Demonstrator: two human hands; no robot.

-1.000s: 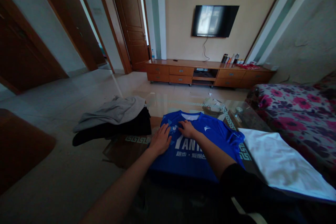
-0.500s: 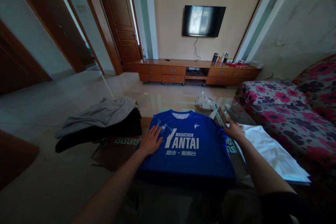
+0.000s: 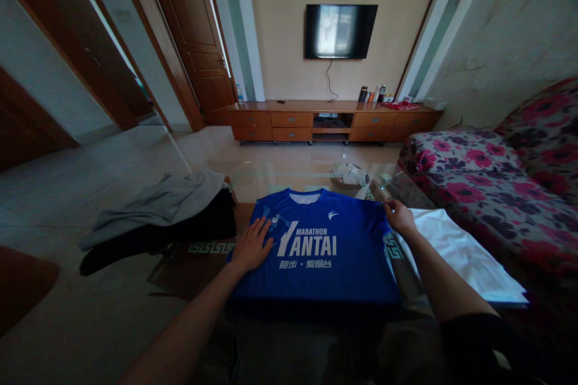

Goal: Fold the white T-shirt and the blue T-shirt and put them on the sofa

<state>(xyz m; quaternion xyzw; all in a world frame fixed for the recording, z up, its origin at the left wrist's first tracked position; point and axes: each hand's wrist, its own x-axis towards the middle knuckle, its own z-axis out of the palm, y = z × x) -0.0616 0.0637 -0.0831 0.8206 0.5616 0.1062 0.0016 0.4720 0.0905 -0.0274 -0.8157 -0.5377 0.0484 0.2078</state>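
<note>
Head view: blue short-sleeved sports shirt w/ white print [image 3: 316, 252] spread front-up on glass-topped coffee surface w/ Greek-key border [image 3: 212, 248], collar pointing away twd TV wall. Left hand [image 3: 251, 245] pressed flat on shirt's left side, fingers spread, palm down, gripping nothing. Right hand [image 3: 400, 216] at shirt's right shoulder/sleeve edge, fingertips pinched on the fabric there, apparently tugging it straight. Progress, judged from lie of cloth: shirt laid out & mostly smooth, body flat, no fold in it yet; sleeves and sides not turned in. Pile of grey & black crumpled clothes [image 3: 158, 216] just left of shirt, loose, not folded. White cloth laid flat [image 3: 456, 252] just right of shirt, partly under right forearm. Writing on shirt: "MARATHON" small, "YANTAI" large below, then row of Chinese chars, too small to read surely; small white logo on chest near collar, brand not legible. Farther off: wall-mounted flat TV [image 3: 341, 31], long wooden cabinet w/ drawers [image 3: 334, 123], floral pink-patterned sofa [image 3: 487, 174] at right.
</note>
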